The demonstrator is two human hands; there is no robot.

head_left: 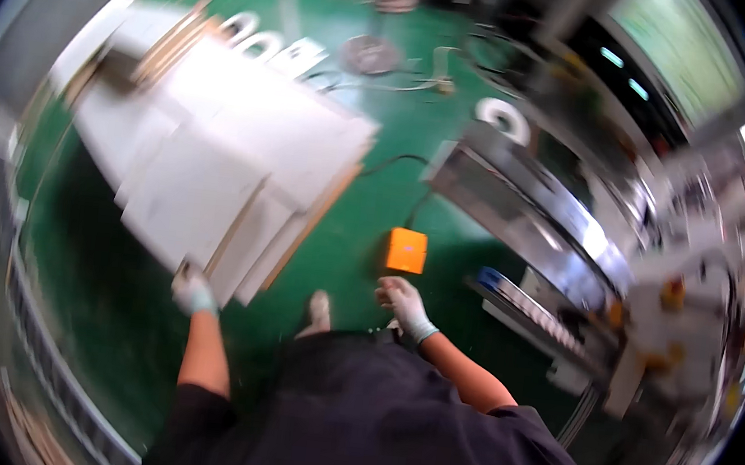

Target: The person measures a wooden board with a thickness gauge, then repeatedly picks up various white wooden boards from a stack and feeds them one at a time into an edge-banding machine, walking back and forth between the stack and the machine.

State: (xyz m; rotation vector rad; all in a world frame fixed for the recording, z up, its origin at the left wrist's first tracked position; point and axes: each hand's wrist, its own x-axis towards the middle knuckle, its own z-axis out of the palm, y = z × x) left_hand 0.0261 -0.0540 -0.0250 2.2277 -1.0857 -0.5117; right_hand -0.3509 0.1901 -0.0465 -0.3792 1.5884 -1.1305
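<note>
Boards (196,182) lie before the left fingers (181,280), their near end just beside them. On the floor (357,249), a box (407,251) sits just before the right fingers (395,289); a machine (520,213) stands ahead and rightward of these.

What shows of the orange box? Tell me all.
The orange box is squarish and bright orange, with a smooth-looking face, perhaps plastic or painted metal. A small faint mark shows near its middle, too blurred to make out. It appears to lie flat on the green floor, between the stack of white sheets and the metal machine. A dark cable seems to join its far edge. The right hand is just below it in the picture, without visible contact.
</note>
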